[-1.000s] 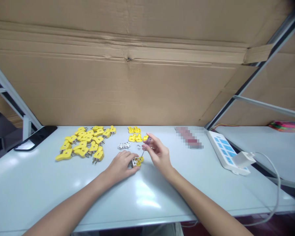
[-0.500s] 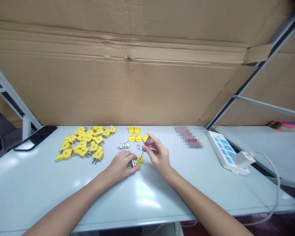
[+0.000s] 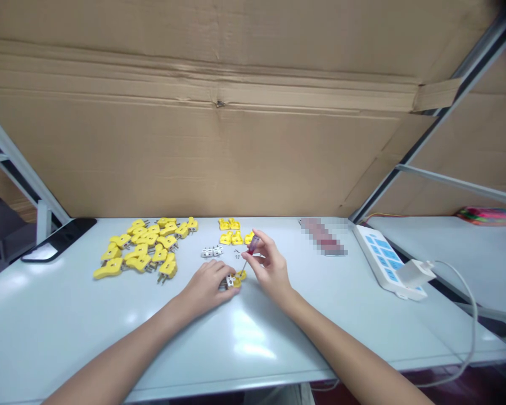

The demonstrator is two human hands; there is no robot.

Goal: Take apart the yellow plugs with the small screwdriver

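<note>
My left hand is closed on a yellow plug with a white pin block at the tabletop, its metal pins partly under my fingers. My right hand pinches a small screwdriver by its reddish clear handle. The shaft slants down to the left, and its tip meets the yellow part of the plug. Just behind my hands are white pin blocks and a few tiny screws. Yellow plug shells lie farther back, one partly hidden by my right hand.
Many yellow plugs are heaped at the left, beside a black phone-like slab. A blurred reddish item lies at back right. Farther right is a white power strip with a charger and cable. Cardboard walls the back.
Both hands hold nearly the same place, with the screwdriver tip still at the plug. The handle looks slightly turned between my right fingers. The whole view has shifted a little.
</note>
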